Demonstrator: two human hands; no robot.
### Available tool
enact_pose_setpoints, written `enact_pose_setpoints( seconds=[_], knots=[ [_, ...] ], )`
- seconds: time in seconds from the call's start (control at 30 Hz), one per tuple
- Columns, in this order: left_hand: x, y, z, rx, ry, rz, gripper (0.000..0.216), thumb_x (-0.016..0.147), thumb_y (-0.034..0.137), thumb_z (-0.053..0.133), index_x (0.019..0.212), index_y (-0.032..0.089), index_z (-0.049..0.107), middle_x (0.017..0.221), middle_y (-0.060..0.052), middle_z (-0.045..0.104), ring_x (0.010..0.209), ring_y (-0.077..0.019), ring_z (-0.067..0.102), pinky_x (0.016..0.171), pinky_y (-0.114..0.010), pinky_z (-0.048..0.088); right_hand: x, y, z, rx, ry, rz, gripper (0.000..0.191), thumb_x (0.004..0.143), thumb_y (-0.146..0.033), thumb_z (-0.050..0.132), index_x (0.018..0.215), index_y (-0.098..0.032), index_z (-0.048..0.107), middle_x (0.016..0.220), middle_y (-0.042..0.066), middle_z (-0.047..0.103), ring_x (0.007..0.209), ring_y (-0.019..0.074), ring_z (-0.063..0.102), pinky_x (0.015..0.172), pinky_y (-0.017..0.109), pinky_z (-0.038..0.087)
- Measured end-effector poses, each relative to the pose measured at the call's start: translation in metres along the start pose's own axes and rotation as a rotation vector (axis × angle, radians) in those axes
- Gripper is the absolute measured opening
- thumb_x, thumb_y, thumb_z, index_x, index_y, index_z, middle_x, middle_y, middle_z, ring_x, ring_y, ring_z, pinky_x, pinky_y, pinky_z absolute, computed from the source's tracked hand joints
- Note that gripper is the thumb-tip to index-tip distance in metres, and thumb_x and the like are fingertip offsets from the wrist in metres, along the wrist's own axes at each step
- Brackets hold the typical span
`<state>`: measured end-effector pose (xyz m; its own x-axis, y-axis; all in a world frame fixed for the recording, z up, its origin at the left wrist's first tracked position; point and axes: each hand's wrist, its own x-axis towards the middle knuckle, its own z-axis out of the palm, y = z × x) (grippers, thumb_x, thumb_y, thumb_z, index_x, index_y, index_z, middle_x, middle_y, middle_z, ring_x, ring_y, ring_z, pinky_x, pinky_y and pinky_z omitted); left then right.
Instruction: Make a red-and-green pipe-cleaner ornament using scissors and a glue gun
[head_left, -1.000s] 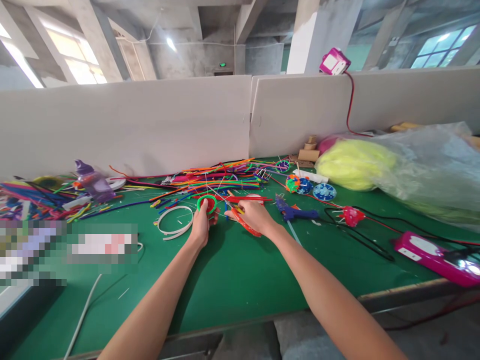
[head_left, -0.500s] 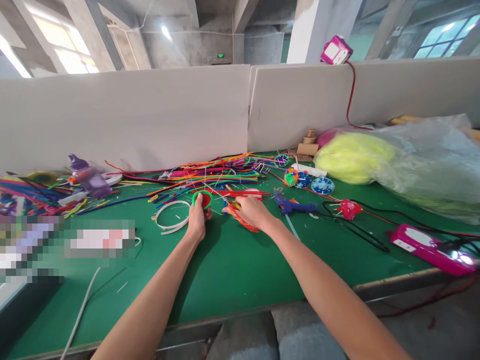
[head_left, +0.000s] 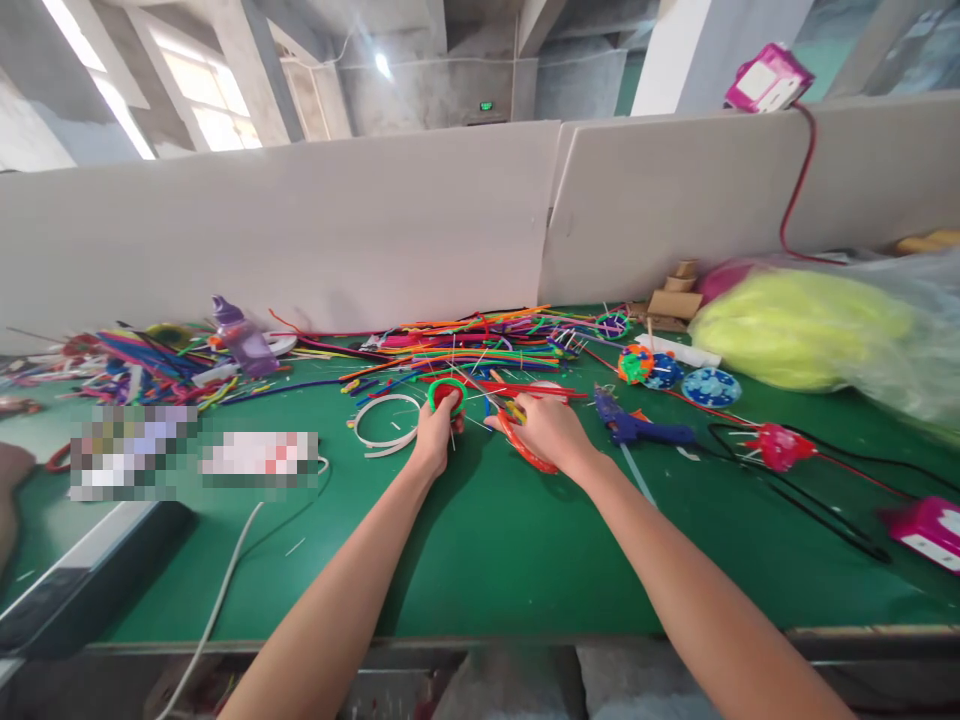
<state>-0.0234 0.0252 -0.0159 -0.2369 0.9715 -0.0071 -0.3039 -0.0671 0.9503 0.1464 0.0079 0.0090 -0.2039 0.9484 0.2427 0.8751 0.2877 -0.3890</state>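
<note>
A small green-rimmed ring [head_left: 448, 382] with a red inside and thin white sticks poking out is held by my left hand [head_left: 431, 440], its fingers closed around the lower side. My right hand [head_left: 553, 428] grips a pair of scissors with orange handles [head_left: 519, 442]. Their blades point up and left, close to the ring's sticks; whether they touch is unclear. A coil of white strip [head_left: 363, 424] lies just left of my left hand. Behind both hands spreads a heap of coloured pipe cleaners [head_left: 480, 345].
To the right lie a blue glue gun [head_left: 649, 430], a blue patterned disc [head_left: 711, 387] and a red star-like piece [head_left: 784, 447] among cables. A purple bottle [head_left: 247, 345] stands at left. Bagged yellow material [head_left: 795, 325] sits back right. Another person's arm [head_left: 10, 495] shows at the left edge.
The view has swung left, so everything sits further right and more of the left table shows. My hands keep their hold on the ring and the scissors, with little visible movement between them.
</note>
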Motion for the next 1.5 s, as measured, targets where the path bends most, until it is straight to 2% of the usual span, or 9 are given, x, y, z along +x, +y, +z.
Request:
enact_pose_setpoints(
  seconds=[0.1, 0.27, 0.47, 0.83, 1.2, 1.5],
  knots=[
    [0.0, 0.0, -0.002, -0.002, -0.013, -0.008, 0.029, 0.064, 0.036, 0.073, 0.071, 0.017, 0.052, 0.056, 0.003, 0.052, 0.045, -0.0075, 0.045, 0.045, -0.022, 0.035, -0.001, -0.002, 0.002, -0.028, 0.002, 0.012, 0.061, 0.082, -0.074, 0.045, 0.085, -0.017, 0.064, 0.077, 0.015, 0.072, 0.076, 0.0307, 0.068, 0.056, 0.03, 0.034],
    [0.001, 0.0, -0.005, -0.011, -0.032, -0.011, 0.033, 0.064, 0.04, 0.075, 0.071, 0.017, 0.053, 0.055, 0.004, 0.052, 0.045, -0.0066, 0.043, 0.046, -0.021, 0.035, 0.0, -0.002, 0.003, 0.034, -0.039, 0.059, 0.056, 0.08, -0.074, 0.048, 0.081, -0.021, 0.063, 0.08, 0.011, 0.072, 0.079, 0.0285, 0.068, 0.058, 0.029, 0.037],
    [0.002, -0.003, -0.004, -0.008, -0.038, 0.004, 0.033, 0.065, 0.041, 0.076, 0.069, 0.017, 0.053, 0.053, 0.004, 0.05, 0.045, -0.0069, 0.042, 0.045, -0.021, 0.034, -0.001, -0.001, -0.003, 0.055, -0.084, 0.068, 0.047, 0.079, -0.068, 0.052, 0.071, -0.022, 0.053, 0.078, 0.007, 0.07, 0.077, 0.026, 0.066, 0.059, 0.028, 0.037],
    [0.0, -0.003, -0.003, 0.007, -0.055, 0.032, 0.035, 0.064, 0.043, 0.076, 0.07, 0.018, 0.052, 0.054, 0.004, 0.05, 0.046, -0.0068, 0.043, 0.046, -0.021, 0.034, 0.003, 0.012, 0.006, 0.333, -0.121, -0.004, 0.045, 0.078, -0.062, 0.059, 0.093, -0.02, 0.049, 0.102, 0.01, 0.066, 0.092, 0.0249, 0.062, 0.069, 0.029, 0.042],
    [-0.002, -0.002, -0.001, 0.022, -0.06, 0.046, 0.036, 0.063, 0.044, 0.075, 0.069, 0.018, 0.051, 0.055, 0.005, 0.049, 0.047, -0.0069, 0.043, 0.047, -0.021, 0.034, 0.005, 0.01, 0.004, 0.424, -0.16, 0.018, 0.039, 0.077, -0.058, 0.061, 0.079, -0.021, 0.05, 0.079, 0.002, 0.062, 0.07, 0.0185, 0.057, 0.062, 0.028, 0.039],
    [-0.002, -0.003, 0.0, 0.029, -0.065, 0.035, 0.036, 0.064, 0.044, 0.074, 0.068, 0.018, 0.051, 0.055, 0.004, 0.05, 0.046, -0.0069, 0.043, 0.046, -0.021, 0.034, 0.005, 0.014, 0.005, 0.41, -0.136, -0.015, 0.045, 0.075, -0.062, 0.061, 0.068, -0.02, 0.047, 0.066, 0.0, 0.057, 0.06, 0.015, 0.049, 0.057, 0.026, 0.035]
  ],
)
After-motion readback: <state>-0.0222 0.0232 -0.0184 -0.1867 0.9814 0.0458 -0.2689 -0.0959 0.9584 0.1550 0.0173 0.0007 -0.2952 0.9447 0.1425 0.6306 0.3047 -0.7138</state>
